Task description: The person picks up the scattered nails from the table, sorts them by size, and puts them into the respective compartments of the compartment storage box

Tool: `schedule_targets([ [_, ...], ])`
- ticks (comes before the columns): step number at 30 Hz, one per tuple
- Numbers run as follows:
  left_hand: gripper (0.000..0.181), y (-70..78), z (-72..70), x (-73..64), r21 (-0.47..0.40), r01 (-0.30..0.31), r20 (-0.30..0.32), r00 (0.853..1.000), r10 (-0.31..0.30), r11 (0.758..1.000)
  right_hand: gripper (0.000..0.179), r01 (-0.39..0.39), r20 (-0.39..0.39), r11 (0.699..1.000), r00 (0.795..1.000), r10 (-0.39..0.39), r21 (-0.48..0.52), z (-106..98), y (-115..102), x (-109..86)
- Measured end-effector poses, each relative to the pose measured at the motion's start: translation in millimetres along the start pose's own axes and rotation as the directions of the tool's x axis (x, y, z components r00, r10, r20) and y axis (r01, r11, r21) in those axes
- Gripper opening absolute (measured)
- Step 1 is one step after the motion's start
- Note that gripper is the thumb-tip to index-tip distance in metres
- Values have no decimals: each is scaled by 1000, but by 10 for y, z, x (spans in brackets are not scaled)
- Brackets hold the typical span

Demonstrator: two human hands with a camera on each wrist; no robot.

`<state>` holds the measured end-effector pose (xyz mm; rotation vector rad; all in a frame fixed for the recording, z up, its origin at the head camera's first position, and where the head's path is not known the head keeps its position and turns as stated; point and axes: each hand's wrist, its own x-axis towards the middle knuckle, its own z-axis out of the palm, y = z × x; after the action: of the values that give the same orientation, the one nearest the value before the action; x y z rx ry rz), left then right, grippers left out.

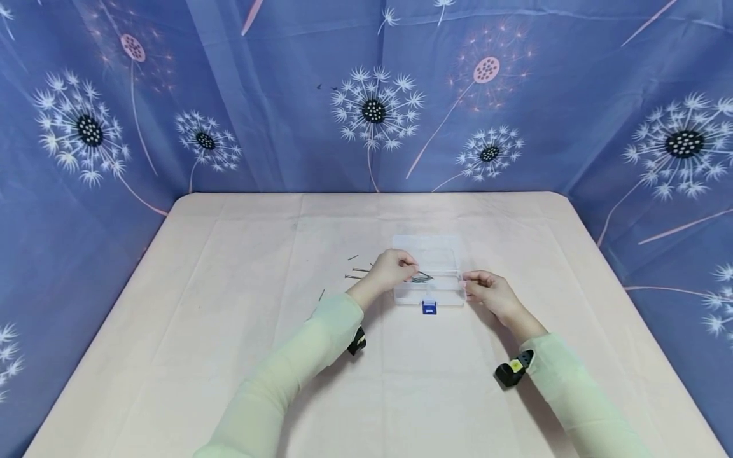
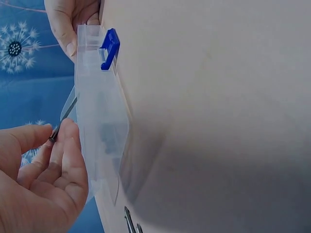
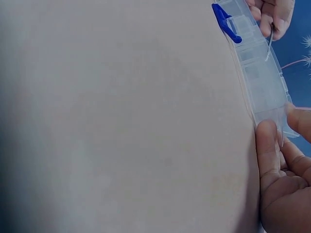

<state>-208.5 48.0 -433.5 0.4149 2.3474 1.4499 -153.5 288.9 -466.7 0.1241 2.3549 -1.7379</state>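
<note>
A clear plastic compartment box sits on the table, lid laid back and blue latch at the near side. My left hand is over the box's left part. Between thumb and fingertips it pinches a slim metal nail, whose tip points down at the compartments. Several more nails lie inside, partly covered by the hand. At the other end, my right hand grips the box's right edge, thumb on one side and fingers on the other.
Left of the box lie two long nails, partly behind my left wrist, and small nails farther out. A pale cloth covers the table. Blue dandelion-print curtains stand around its back and sides.
</note>
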Motion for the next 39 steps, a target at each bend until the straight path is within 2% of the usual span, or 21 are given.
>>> schedule_targets([
  [5,15,41,50,21,47,-21,7,1000,20,999,45,3,6,1000,1000,-3,7,11,-5,-4],
  [13,12,64,115,51,179,-40,14,999,38,983,43,-4,0,1000,1000,4,-8,20,-5,0],
  [21,13,107,117,44,228,-5,2,1000,5,974,42,-7,-8,1000,1000,7,-22,8,-3,8],
  [24,14,113,111,48,260,-9,-7,1000,11,966,43,-16,-7,1000,1000,16,-21,7,-5,17],
  [31,15,68,31,35,238,-57,3,998,58,970,44,-29,-4,999,1000,29,-36,12,-15,22],
  [35,16,27,-73,13,207,-88,5,996,89,974,43,-25,-8,999,1000,25,-32,14,-13,24],
  [39,16,16,-193,-33,188,-87,-18,996,92,978,43,-24,-8,999,1000,24,-38,7,-6,29],
])
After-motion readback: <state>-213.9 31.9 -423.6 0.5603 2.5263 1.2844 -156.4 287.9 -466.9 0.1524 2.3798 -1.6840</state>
